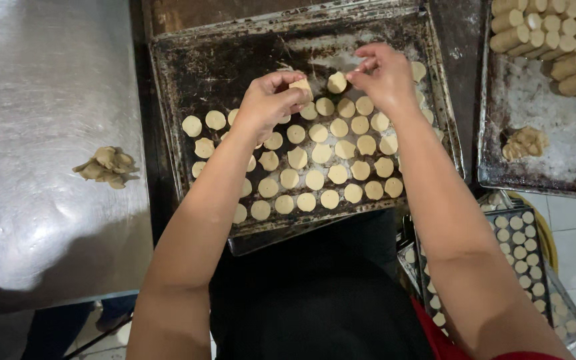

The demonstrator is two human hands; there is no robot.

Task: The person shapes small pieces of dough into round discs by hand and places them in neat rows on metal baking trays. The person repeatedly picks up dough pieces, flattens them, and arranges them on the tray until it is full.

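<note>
A dark, worn baking tray (188, 73) lies in front of me with several rows of pale round dough discs (315, 179) on it. My left hand (268, 103) hovers over the tray's middle, fingers closed on a small stack of dough discs (301, 87). My right hand (383, 77) is just right of it, pinching a single dough disc (337, 82) at the top row. The two hands are close together, almost touching.
A steel table (41, 100) at the left carries a small heap of dough scraps (107, 167). At the right, a floured tray (555, 147) holds several dough logs (561, 40) and another scrap lump (525, 142). Lower right, a filled tray (525, 260) of discs sits below.
</note>
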